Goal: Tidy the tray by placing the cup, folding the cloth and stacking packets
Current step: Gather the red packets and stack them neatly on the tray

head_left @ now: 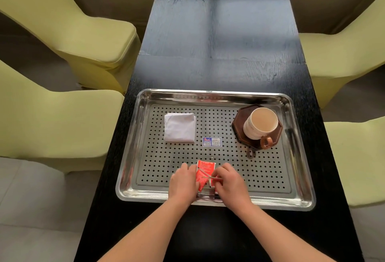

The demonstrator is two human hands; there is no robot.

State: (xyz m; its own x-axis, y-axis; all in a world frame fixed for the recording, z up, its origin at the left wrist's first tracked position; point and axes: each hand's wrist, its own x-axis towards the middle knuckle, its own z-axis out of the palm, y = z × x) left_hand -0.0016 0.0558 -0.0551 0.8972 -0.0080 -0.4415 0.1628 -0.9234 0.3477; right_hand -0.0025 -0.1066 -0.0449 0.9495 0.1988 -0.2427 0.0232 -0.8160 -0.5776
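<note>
A perforated steel tray [145, 196] lies on the black table. At its front middle, red packets [205, 171] overlap between my hands. My left hand [183, 182] holds their left side and my right hand [228, 181] pinches their right side. A white cloth [180, 127], folded into a square, lies at the tray's back left. A cream cup [260, 125] with a brown handle stands upright on a dark octagonal coaster [239, 120] at the back right.
A small blue and white label [211, 141] sticks to the middle of the tray. Yellow-green covered chairs [62, 120] stand close on both sides of the narrow black table [218, 43], which runs on beyond the tray.
</note>
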